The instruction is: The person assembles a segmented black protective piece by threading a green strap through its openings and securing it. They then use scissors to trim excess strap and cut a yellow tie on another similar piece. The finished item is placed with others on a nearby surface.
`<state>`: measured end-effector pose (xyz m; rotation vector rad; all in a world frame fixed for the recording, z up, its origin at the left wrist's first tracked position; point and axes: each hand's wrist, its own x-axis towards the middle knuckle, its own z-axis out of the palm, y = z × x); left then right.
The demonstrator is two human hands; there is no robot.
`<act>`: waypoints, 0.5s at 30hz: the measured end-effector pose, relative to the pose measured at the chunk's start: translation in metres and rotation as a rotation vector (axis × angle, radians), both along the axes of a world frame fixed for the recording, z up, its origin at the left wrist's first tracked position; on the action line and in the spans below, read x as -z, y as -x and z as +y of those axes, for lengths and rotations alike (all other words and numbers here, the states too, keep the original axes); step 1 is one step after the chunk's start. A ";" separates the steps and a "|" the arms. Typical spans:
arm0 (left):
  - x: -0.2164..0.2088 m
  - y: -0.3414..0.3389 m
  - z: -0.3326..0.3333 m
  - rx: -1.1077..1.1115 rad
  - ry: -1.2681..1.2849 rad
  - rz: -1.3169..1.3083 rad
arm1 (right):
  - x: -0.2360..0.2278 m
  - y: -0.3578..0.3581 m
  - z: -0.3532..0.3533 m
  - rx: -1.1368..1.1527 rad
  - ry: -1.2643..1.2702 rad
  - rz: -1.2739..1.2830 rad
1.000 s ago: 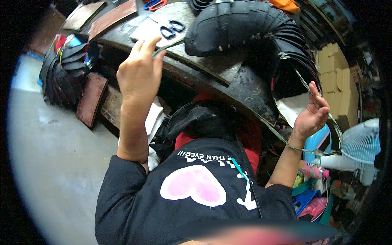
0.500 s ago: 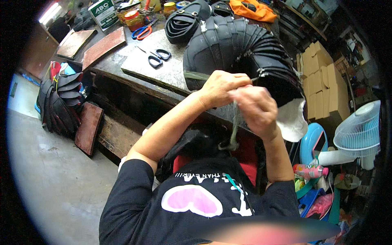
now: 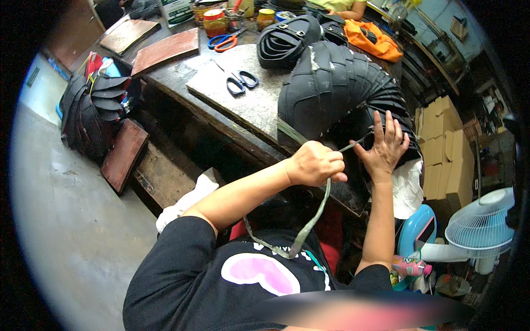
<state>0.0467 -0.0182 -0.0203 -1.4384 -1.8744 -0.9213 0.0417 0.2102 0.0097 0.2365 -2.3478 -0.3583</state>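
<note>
A thick stack of black leather-like pieces (image 3: pixel 326 83) curves over the workbench, its thin overlapping layers fanning down on the right. Around it runs a flat greenish strap (image 3: pixel 312 223), and my left hand (image 3: pixel 316 164) is closed on that strap near the stack's front. The strap's loose end droops from my fist across my lap. My right hand (image 3: pixel 382 144) lies spread against the fanned layers, with the thumb beside the taut part of the strap. White cloth or paper (image 3: pixel 407 187) shows under the stack's right end.
Black-handled scissors (image 3: pixel 242 83) lie on a pale board (image 3: pixel 207 85); orange-and-blue scissors (image 3: pixel 225 42) sit near jars. Rolled black straps (image 3: pixel 287 41) and an orange cloth (image 3: pixel 372 39) are behind. Cartons (image 3: pixel 441 149) and a fan (image 3: pixel 480 226) stand right. Someone's arm (image 3: pixel 349 11) appears at the back.
My hands have come apart. The right one has opened and moved onto the stack, while the left keeps hold of the strap. The view has shifted, and the far person's arm has appeared.
</note>
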 end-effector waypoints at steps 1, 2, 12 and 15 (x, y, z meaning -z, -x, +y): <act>0.004 0.002 -0.002 -0.042 0.081 0.092 | -0.008 -0.005 -0.002 -0.018 -0.006 -0.042; 0.008 0.004 -0.002 -0.059 0.123 0.152 | -0.019 -0.010 -0.004 -0.052 0.006 -0.081; 0.024 0.009 0.006 -0.208 0.084 0.318 | -0.138 0.023 -0.072 -0.577 0.169 -0.289; 0.025 0.008 0.006 -0.227 0.076 0.312 | -0.135 0.061 -0.136 -0.757 0.105 -0.362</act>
